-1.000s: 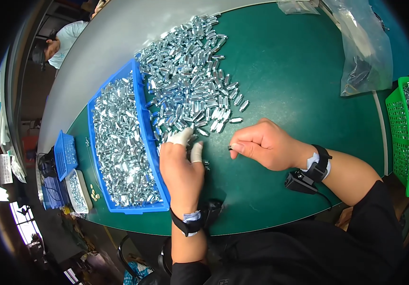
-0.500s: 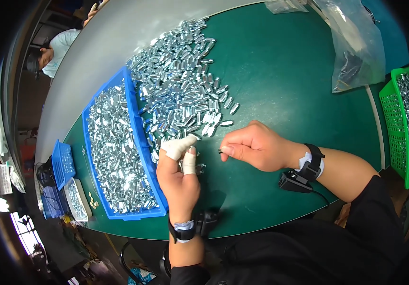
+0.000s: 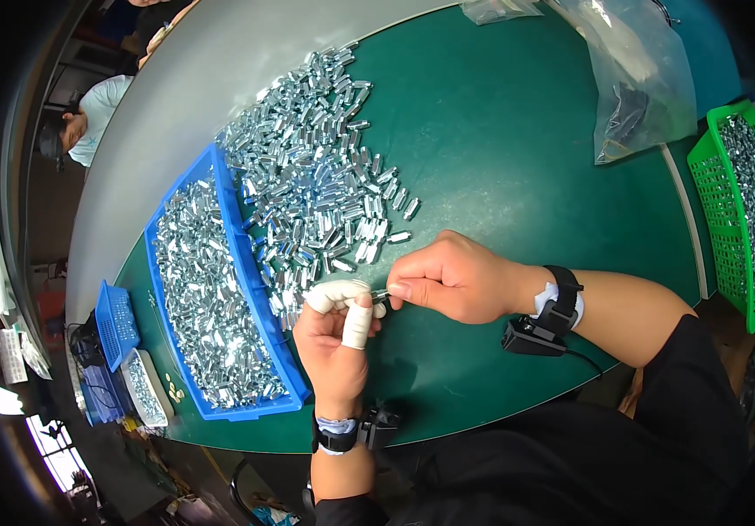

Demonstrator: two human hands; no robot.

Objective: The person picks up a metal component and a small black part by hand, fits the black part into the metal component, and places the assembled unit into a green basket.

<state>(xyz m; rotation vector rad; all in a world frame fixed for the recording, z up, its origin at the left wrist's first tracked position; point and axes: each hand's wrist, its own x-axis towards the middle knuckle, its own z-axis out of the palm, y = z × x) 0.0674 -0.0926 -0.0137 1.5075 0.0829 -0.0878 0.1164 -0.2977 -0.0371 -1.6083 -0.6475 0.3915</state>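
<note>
My left hand (image 3: 333, 351), its thumb and forefinger wrapped in white tape, pinches a small silvery metal fitting (image 3: 380, 296) whose end sticks out towards the right. My right hand (image 3: 460, 282) is closed in a pinch at that end, fingertips almost meeting the left ones. Whatever sits between the right fingertips is mostly hidden; a thin dark bit shows there. Just beyond both hands spreads a heap of shiny elongated metal fittings (image 3: 307, 167). Left of the heap stands a blue tray (image 3: 252, 254) filled with similar fittings.
A green basket (image 3: 717, 188) of metal parts stands at the far right, near a clear plastic bag (image 3: 649, 105). At the left are a small blue basket (image 3: 114, 320) and a white tray (image 3: 161, 410). Another person (image 3: 101, 110) is at the far left.
My right hand has moved left and my left hand slightly down, so their fingertips now meet at the fitting. The view has shifted a little.
</note>
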